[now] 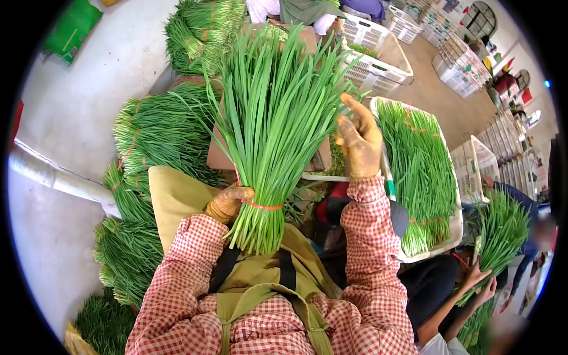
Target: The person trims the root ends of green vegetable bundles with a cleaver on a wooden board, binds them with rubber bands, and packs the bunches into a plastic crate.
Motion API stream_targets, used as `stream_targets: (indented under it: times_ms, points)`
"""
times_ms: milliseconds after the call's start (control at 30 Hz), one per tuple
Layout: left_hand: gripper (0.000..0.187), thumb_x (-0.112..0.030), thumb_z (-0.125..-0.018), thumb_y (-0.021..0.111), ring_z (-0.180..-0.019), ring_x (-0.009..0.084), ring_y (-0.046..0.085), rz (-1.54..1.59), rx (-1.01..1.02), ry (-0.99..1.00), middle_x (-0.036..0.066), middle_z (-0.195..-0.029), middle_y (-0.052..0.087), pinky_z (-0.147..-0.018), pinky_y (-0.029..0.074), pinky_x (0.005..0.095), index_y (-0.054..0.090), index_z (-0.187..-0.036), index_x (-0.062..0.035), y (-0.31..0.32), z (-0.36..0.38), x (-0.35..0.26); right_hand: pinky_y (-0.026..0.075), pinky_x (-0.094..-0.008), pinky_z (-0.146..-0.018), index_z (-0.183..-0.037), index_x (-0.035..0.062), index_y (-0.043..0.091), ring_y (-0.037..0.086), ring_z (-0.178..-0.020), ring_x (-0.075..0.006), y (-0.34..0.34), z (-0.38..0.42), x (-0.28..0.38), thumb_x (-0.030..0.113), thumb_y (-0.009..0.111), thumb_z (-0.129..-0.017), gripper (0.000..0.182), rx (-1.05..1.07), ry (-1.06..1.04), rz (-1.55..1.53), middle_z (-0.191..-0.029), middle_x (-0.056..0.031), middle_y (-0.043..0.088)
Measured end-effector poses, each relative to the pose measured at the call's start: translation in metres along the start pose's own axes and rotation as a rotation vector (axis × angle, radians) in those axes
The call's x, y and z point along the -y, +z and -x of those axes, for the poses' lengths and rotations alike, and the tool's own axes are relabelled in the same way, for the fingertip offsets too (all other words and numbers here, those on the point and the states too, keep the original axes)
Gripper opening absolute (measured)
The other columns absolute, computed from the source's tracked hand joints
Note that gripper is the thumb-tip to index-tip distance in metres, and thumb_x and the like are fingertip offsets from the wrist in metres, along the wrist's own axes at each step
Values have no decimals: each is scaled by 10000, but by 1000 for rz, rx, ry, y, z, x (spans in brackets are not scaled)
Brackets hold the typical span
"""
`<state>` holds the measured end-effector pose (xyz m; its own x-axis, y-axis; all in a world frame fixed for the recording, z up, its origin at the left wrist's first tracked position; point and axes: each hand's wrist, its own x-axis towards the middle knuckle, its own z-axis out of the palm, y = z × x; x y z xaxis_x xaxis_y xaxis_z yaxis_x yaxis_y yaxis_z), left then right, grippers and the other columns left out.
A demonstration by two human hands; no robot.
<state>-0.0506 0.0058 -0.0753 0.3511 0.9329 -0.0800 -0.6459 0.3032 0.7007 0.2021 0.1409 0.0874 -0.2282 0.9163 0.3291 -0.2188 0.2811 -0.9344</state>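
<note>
A large bunch of garlic chives (272, 142) stands in front of me, its pale cut ends down and its green leaves fanned out at the top. A red band (264, 207) circles its lower stems. My left hand (228, 203), in a stained orange glove, is closed around the bunch's left side beside the band. Raised at the right edge of the leaves is my right hand (362, 142), gloved too. Its index finger is stretched out and the others are partly bent, with nothing visible in them. Behind the bunch is a brown board (220, 155), partly hidden.
Banded chive bundles (163, 133) are piled on the left. A white crate (455, 222) of chives stands close on my right, with another white crate (390, 62) farther back. At lower right, a co-worker's hands (476, 281) hold another bunch. A white pipe (59, 177) runs along the left.
</note>
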Motion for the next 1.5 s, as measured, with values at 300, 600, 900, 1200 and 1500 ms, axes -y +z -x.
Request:
stream_targets:
  times_ms: [300, 600, 900, 1200, 1500]
  points:
    - [646, -271, -765, 761, -1168, 251, 563, -55, 27, -13, 119, -1284, 602, -1038, 408, 392, 541, -1310, -2, -32, 10, 15, 266, -192, -373, -933, 26, 603, 368, -417, -39, -11, -4, -28, 197, 583, -941, 172, 40, 312, -801, -580, 41, 467]
    - [755, -297, -750, 762, -1208, 285, 538, -19, 117, 42, 147, -1355, 540, -1067, 390, 420, 463, -1371, 11, -7, 7, -8, 307, -180, -339, -1210, 38, 573, 477, -415, -66, -68, -28, -18, 418, 551, -961, 455, -63, 468, -18, -742, -68, 668]
    - [646, -199, -776, 722, -1160, 269, 567, 9, 43, 34, 143, -1277, 595, -1055, 395, 396, 492, -1337, 24, -1, 15, -10, 255, -172, -360, -1138, 41, 609, 340, -402, -31, -33, -63, -3, 278, 592, -954, 301, 131, 422, -359, -653, 18, 530]
    - [651, -220, -831, 677, -1179, 281, 561, 76, 13, 71, 152, -1317, 563, -1036, 425, 404, 424, -1392, -6, 34, 20, -22, 426, -198, -459, -1220, -5, 527, 527, -514, -90, -97, -92, -9, 292, 512, -985, 379, -213, 317, 2, -796, -52, 664]
    - [422, -295, -883, 691, -892, 268, 688, 513, -371, 54, 165, -1061, 685, -824, 573, 410, 596, -1185, -17, 3, -18, -19, 368, -486, -1042, -1418, 44, 404, 549, -1193, -362, -77, 56, -107, 788, 382, -843, 940, 399, 1185, 314, -1301, -234, 561]
